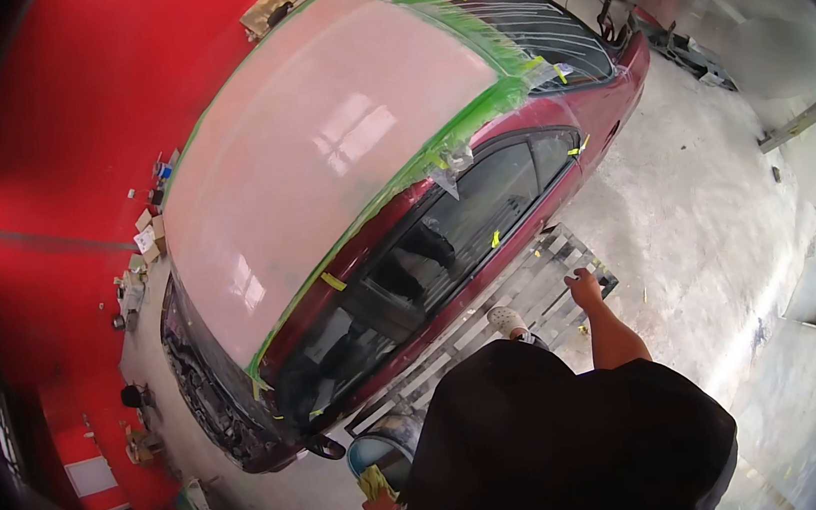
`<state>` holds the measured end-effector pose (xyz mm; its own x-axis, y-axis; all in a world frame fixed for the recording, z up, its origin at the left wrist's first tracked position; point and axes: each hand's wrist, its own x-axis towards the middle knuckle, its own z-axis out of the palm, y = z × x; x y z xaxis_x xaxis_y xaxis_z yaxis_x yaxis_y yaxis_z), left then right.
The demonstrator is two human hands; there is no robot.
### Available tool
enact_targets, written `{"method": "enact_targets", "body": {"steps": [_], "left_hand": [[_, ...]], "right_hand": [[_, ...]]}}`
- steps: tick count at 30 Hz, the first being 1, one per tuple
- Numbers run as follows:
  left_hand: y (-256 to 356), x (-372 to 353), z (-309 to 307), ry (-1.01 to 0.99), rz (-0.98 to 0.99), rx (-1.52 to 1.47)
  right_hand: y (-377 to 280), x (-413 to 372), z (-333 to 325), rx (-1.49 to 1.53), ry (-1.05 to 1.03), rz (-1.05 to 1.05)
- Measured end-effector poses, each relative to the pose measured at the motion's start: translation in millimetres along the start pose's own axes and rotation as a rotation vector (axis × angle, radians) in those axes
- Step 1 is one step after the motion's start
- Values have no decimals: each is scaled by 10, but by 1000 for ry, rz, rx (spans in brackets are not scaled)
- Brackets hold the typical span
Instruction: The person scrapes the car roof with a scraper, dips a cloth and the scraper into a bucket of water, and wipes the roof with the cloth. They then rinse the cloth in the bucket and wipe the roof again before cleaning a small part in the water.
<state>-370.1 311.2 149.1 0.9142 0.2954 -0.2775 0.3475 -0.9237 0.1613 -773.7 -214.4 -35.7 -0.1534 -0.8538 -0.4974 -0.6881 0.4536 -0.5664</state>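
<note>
A dark red car [365,235] stands before me, its pinkish roof panel [335,142] edged with green masking tape and film [487,110]. At the lower left, my left hand [381,507] is closed around a yellow-green cloth [376,482]. The cloth is beside the rim of a blue-grey bucket [368,453]. My right hand [585,287] hangs out to the right, away from the car's side, with its fingers curled. Whether anything small is in those fingers I cannot make out.
I stand by a low patterned platform [532,286] alongside the car; one foot in a light clog [506,320] shows. Boxes [150,239] and cans line the red wall [68,183]. A metal post [805,114] and car parts [692,56] are at the right.
</note>
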Motion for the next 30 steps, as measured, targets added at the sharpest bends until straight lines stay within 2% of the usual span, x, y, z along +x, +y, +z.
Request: {"method": "enact_targets", "body": {"steps": [4,6,7,9,10,12,15,16,17,18,19,21,25,26,27,29,30], "left_hand": [[92,-195,57,82,-60,53],[37,-176,33,82,166,109],[96,-226,-33,88,149,103],[196,-301,-154,-67,170,153],[121,-259,-140,-67,157,145],[-81,-84,-46,-208,99,111],[-1035,615,550,-306,79,-19],[-991,204,525,-308,57,-34],[-700,-58,311,-263,63,70],[-149,-391,-63,-218,69,175],[-212,-393,-22,-220,60,167],[-360,-382,77,-128,100,-37],[-21,-468,40,-48,109,33],[-26,-381,93,-54,245,-109],[-1,-335,128,-57,382,-249],[458,-407,-15,-135,457,-372],[785,-531,-186,-178,456,-313]], "right_hand": [[-72,-74,70,20,-10,-17],[28,-66,115,-46,-29,-50],[34,-87,110,-24,-34,-42],[11,-137,85,17,-60,-8],[37,-141,100,9,-66,-21],[85,-134,141,-4,-37,-46],[24,-192,140,-17,-57,-46],[-11,-170,152,-35,-66,-59],[-48,-158,151,-74,-97,-42],[-77,-145,162,-80,-100,-52],[-92,-134,184,-72,-85,-65],[-115,-108,243,-68,-74,-87],[-374,-109,329,-100,-138,-141],[-541,-204,319,-113,-177,-166],[-755,-329,309,-124,-227,-246],[-867,-361,538,-129,-328,-460],[-1062,-512,565,-103,-383,-559]]}}
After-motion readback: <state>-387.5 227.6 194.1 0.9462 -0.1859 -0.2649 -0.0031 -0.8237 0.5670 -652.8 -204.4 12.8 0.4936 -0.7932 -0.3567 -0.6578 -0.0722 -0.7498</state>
